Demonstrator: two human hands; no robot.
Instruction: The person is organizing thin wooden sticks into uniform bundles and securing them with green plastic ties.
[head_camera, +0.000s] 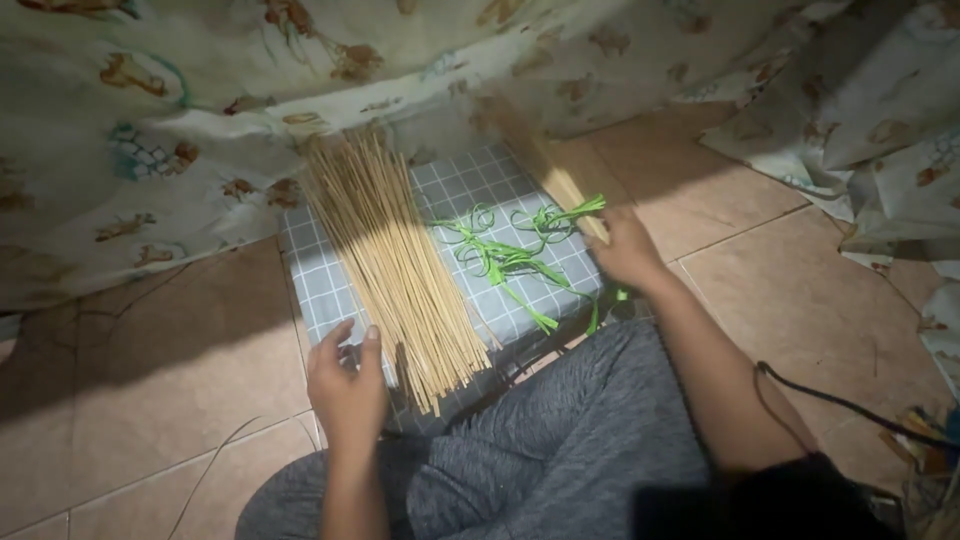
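A long heap of thin pale bamboo sticks (395, 260) lies on a grey checked cushion (470, 185) on the floor. My left hand (345, 385) rests at the near end of the heap, fingers touching the sticks. My right hand (625, 245) grips a smaller bundle of sticks (545, 165), blurred and held up over the cushion's right side. Loose green plastic strips (510, 255) lie curled on the cushion between the heap and my right hand.
A patterned cloth (150, 120) drapes over the back and left, and another fold hangs at the right (880, 110). Brown floor tiles (170, 380) surround the cushion. My grey-clad knees (560, 440) sit in front. A black cord (850, 405) runs at lower right.
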